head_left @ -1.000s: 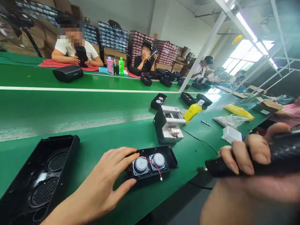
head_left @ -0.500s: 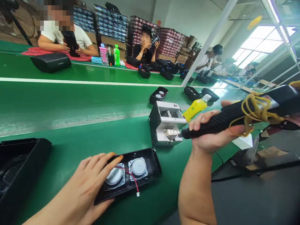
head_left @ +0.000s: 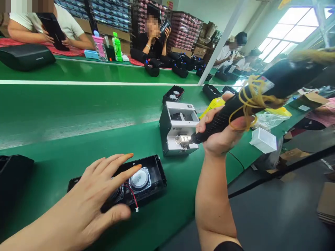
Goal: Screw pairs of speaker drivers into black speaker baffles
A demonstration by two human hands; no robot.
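My right hand [head_left: 221, 129] is wrapped round a black electric screwdriver [head_left: 277, 82] with yellow rubber bands looped on its body. The screwdriver's tip meets the front outlet of a white and black screw feeder [head_left: 180, 120]. Over a black speaker housing [head_left: 154, 177], my left hand [head_left: 102, 195] is spread with its thumb apart; whether the fingertips touch it I cannot tell. A silver round speaker driver [head_left: 140, 179] shows in the housing, and a second is mostly hidden by my hand. A red and black wire with a white plug [head_left: 136, 209] hangs over the near edge.
Another black housing [head_left: 15, 174] lies at the left. Behind the feeder are a small housing with drivers [head_left: 174, 94] and a yellow bottle [head_left: 213, 106]. A white box [head_left: 263, 140] stands at the right. Across the green table [head_left: 104, 101], several people handle black speakers.
My left hand has loosened from the housing's edge and spread out over it. The screwdriver's tip stays at the feeder, its body tilted more steeply. The view has shifted to the right.
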